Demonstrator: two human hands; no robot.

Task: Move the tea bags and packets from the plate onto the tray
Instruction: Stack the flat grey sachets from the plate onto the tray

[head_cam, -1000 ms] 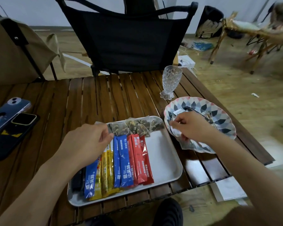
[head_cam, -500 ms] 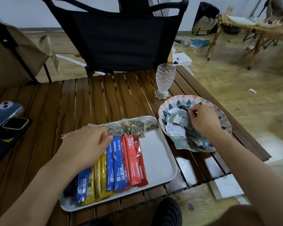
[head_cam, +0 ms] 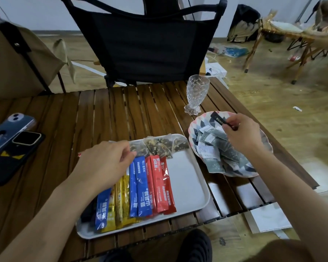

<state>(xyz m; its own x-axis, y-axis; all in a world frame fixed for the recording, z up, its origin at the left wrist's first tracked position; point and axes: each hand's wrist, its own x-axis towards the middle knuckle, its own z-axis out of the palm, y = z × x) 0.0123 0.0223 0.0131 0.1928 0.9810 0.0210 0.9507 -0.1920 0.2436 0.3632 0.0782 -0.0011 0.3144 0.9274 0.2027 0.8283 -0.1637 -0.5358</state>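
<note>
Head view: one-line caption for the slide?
Right hand pinches a dark packet above the plate; left hand rests over the packets on the tray.

bare strip of tray (head_cam: 186, 178) is lying open at 3 o'clock of red packets (head_cam: 162, 186), facing plate (head_cam: 203, 120) at its 2 o'clock. glass (head_cam: 196, 95) is standing nr plate's rim at 11 o'clock. left hand (head_cam: 106, 163) is covering tray's 9 o'clock side; right hand (head_cam: 242, 133), pinching a dark packet (head_cam: 219, 120), is hanging over plate's 1 o'clock.

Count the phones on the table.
2. A phone in a pale blue case lies at the left edge of the table; a phone in a black case lies against it, nearer the camera. The picture's edge cuts off both.
</note>
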